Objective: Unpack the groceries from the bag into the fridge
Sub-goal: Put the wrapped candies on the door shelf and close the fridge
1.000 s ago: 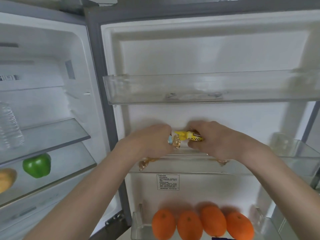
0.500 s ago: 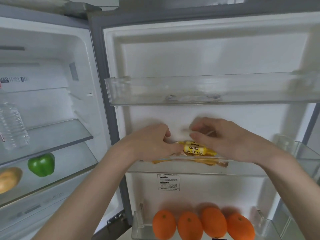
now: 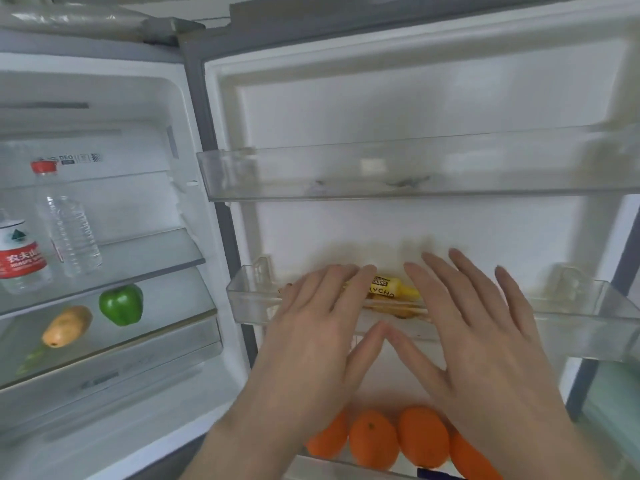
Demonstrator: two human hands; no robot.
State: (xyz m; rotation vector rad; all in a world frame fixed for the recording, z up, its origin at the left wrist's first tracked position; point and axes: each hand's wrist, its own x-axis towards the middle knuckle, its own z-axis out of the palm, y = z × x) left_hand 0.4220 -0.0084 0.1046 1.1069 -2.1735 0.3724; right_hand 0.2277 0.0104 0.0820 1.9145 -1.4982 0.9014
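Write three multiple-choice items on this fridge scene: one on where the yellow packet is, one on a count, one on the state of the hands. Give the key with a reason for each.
1. Where does the yellow packet lie?
A. In the middle door bin
B. In the top door bin
C. On the shelf beside the green pepper

2. How many oranges show in the bottom door bin?
A. Two
B. Four
C. Six

3. What state are the hands in?
A. Both grip the packet
B. Both open, fingers straight
C. One holds an orange

Key:
1 A: the packet sits inside the middle door bin, between the hands.
2 B: four oranges stand in a row below.
3 B: the left hand and right hand are spread flat in front of the bin, with nothing held.
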